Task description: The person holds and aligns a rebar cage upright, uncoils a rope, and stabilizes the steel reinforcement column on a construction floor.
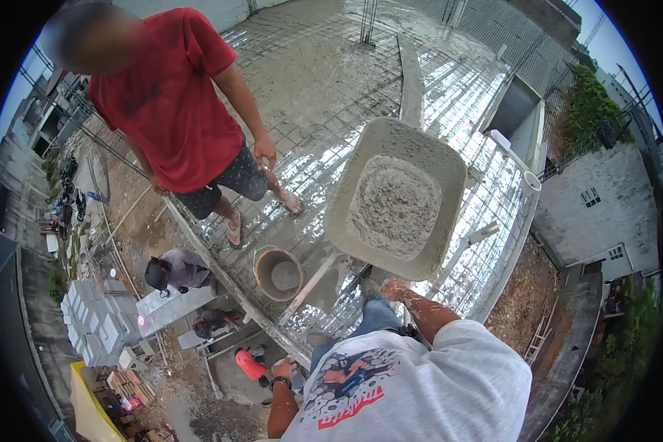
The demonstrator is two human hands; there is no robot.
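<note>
My right hand (395, 289) is closed at the near rim of a wheelbarrow (339, 202), seemingly around its handle, which the hand mostly hides. Wet grey concrete (395, 206) fills the middle of the tray. Down at my left side hangs my left hand (281, 367), with a dark watch on the wrist. Its fingers are loosely bent and apart, and I see nothing in them. Between the hands, a pale bar (309, 289) slants from the wheelbarrow towards the slab edge. A bucket (258, 268) with grey material inside stands left of the bar.
A person in a red shirt (173, 103) stands to the left on the rebar mesh (309, 169). Wet concrete (295, 66) covers the far slab. The slab edge (221, 261) drops to a lower level, where several people work. A rectangular opening (514, 110) lies at right.
</note>
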